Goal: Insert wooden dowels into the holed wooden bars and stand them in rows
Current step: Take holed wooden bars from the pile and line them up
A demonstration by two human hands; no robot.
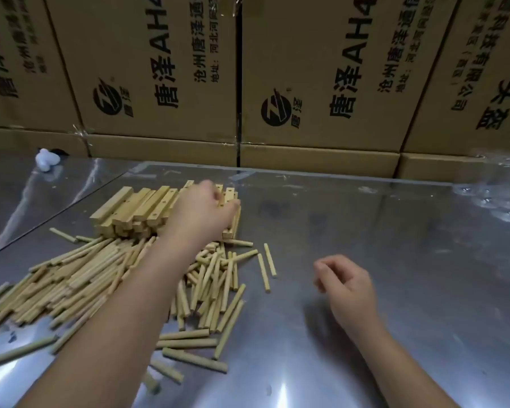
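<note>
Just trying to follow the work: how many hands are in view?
2. The left hand reaches onto the stack of holed bars at the back; the right hand, loosely curled, is over the metal table, right of the dowel pile.

— What's the person got on their arms?

— Nothing I can see. Both forearms are bare right down to the bottom edge of view, no sleeve or cuff showing.

— Gloves? Rings? A watch?

— The left hand (202, 213) is bare, the right hand (343, 282) too. Bare wrists, bare fingers, nails cut short as far as I can tell. The left fingertips are blurred, so I can't say more about them.
</note>
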